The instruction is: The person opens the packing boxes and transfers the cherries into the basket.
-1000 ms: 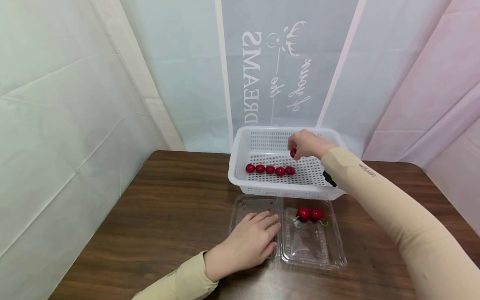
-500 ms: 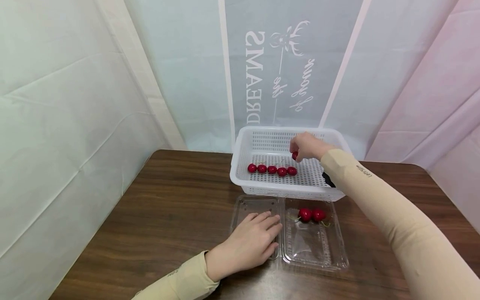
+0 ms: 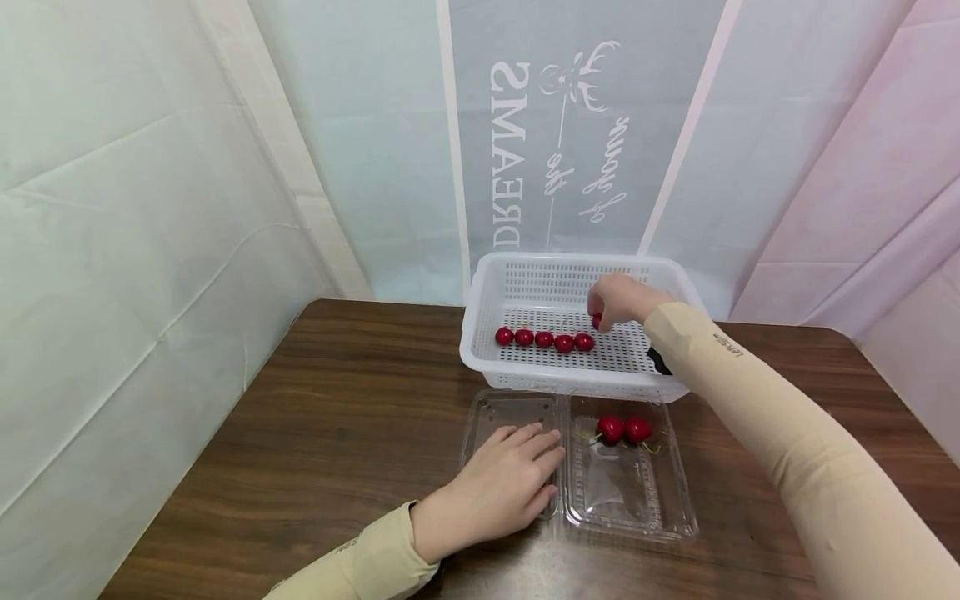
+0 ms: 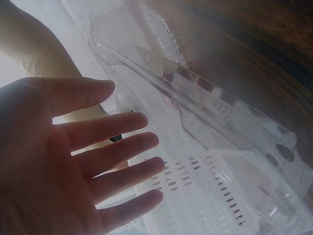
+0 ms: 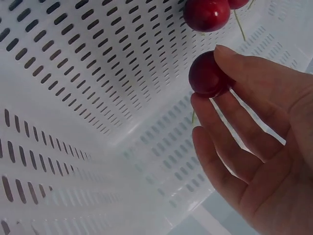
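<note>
My right hand (image 3: 624, 300) pinches a dark red cherry (image 5: 210, 74) between thumb and fingertips, inside the white plastic basket (image 3: 480, 365). Below and left of it, a row of several cherries (image 3: 543, 339) lies along the basket's slotted floor; in the right wrist view, the nearest one (image 5: 208, 13) sits just beyond the held cherry. In front of the basket is an opened clear plastic clamshell box (image 3: 618, 500). Two stemmed cherries (image 3: 624, 430) lie in its right half. My left hand (image 3: 495, 483) rests over the left half, the lid (image 4: 220, 112), fingers straight and spread.
The basket stands at the back of the dark wooden table (image 3: 330, 417), close to the printed curtain (image 3: 577, 125). Pale cloth (image 3: 150, 250) hangs along the left side. My right sleeve (image 3: 795, 433) crosses over the basket's right end.
My right hand, with the cherry, has shifted a little to the right and lower, closer to the end of the row. My left hand has stayed on the lid.
</note>
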The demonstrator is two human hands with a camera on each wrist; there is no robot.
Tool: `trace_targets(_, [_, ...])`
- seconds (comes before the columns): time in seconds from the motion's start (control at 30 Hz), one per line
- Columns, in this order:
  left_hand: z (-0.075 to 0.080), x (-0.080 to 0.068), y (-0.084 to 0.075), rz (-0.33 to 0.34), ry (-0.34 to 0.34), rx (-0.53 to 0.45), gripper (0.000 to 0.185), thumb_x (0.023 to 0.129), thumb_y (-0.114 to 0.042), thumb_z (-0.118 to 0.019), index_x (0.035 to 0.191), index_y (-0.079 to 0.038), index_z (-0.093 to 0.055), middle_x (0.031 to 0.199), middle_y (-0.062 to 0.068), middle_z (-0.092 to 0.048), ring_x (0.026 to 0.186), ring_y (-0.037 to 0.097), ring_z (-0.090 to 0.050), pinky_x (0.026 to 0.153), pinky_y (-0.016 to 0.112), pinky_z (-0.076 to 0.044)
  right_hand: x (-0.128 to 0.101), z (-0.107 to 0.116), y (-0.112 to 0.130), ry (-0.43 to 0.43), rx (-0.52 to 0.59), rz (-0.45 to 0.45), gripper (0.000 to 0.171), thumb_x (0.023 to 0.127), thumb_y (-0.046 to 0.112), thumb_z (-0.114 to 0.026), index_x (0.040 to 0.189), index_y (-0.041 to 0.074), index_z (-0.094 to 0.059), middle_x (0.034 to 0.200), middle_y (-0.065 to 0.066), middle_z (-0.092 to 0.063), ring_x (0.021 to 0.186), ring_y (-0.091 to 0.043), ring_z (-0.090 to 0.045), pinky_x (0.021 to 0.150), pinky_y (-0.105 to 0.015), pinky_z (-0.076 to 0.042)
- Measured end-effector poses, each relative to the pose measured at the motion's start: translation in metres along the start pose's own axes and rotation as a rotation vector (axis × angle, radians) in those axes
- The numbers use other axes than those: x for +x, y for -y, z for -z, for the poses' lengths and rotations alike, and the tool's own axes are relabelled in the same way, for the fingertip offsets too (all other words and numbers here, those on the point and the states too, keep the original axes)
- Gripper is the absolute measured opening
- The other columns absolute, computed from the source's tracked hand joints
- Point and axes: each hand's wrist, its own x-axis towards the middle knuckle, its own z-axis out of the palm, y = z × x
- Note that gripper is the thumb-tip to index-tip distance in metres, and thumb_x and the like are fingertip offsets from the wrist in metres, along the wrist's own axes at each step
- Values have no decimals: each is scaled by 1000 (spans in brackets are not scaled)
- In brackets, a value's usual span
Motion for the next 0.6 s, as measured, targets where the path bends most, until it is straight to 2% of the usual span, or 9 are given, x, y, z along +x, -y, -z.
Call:
trace_targets(0.2, [-1,0,0,-1,3,3,37,89,-36,-60,119,-15,-64,128,2,-61,121,21,-55,95,36,-46,1,-3,-5,62,2,-19,35,67,3,-79,100,2,-69,98,-11,-70,92,-27,-64,82,-42,-52])
trace_targets(0.37, [-1,0,0,1,9,-3,37,90,-36,-60,120,-15,-64,128,2,-61,122,21,-55,95,36,-45,0,-5,-5,82,15,-33,35,67,4,-79,100,2,-68,99,-11,-70,94,-27,-63,85,-44,-50])
trace_targets(0.6, [-1,0,0,4,12,8,37,90,-37,-59,120,-15,-64,129,2,-60,122,21,-55,96,35,-45,1,-8,-5,100,-20,-36,35,65,5,-80,98,4,-70,101,-12,-69,97,-29,-62,86,-45,-50])
